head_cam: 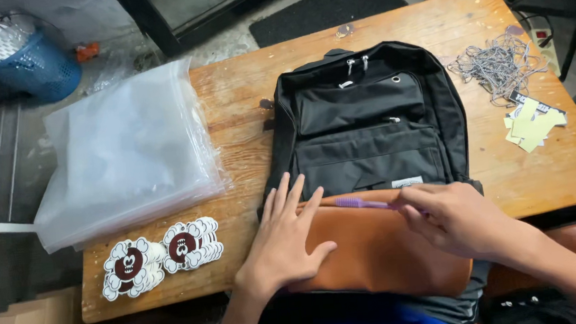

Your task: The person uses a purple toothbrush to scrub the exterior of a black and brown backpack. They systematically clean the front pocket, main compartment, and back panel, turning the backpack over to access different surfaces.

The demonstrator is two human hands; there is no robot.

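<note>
A black backpack (368,120) lies flat, front face up, at the middle of the wooden counter (240,90), its tan leather base (379,251) turned toward the person and hanging past the near edge. The left hand (284,242) rests open and flat, fingers spread, across the seam where black fabric meets the tan panel, pressing it down. The right hand (456,220) is closed in a pinch on a thin purple tool (364,203), probably a pen or a tag applicator, though the view does not settle which; the tool lies along the seam, pointing toward the left hand.

Judgement: the work in hand appears to be marking or fixing something at that seam. Any further move there calls for the left hand holding the fabric taut while the tip is placed precisely.

To the left lie a stack of clear plastic bags (128,155) and two piles of round brown-and-white stickers (160,253). To the right are a tangle of grey strings (495,64) and pale yellow paper tags (531,127).

The tool's tip is too small to make out. The backpack's underside and the right forearm's far end are cut off.
</note>
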